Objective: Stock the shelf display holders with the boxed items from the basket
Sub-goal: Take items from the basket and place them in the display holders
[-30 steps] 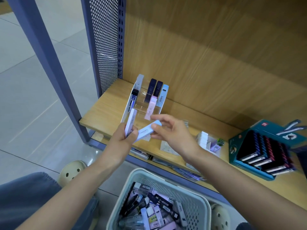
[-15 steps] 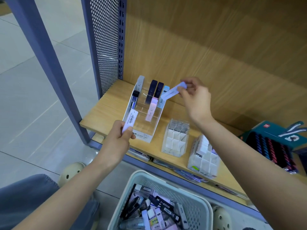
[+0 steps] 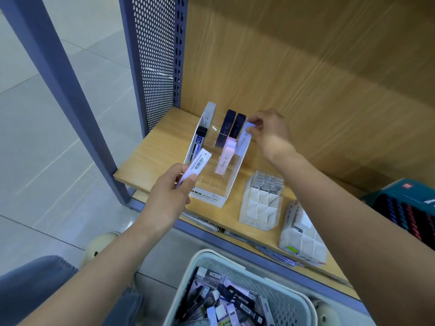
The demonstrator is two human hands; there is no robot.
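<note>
Here the right hand (image 3: 268, 132) pinches a pale blue box (image 3: 244, 137) at its top end, standing in the back right slot of the clear display holder (image 3: 211, 194) on the shelf (image 3: 160, 149). The left hand (image 3: 169, 198) grips a white barcoded box (image 3: 199, 164) just before the holder, above the basket (image 3: 211, 257) of boxes.

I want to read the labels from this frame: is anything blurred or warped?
Head view: the right hand and wooden back panel are motion-smeared; the barcode box in the left hand stays fairly sharp; wide-angle distortion slants the blue shelf post.
</note>
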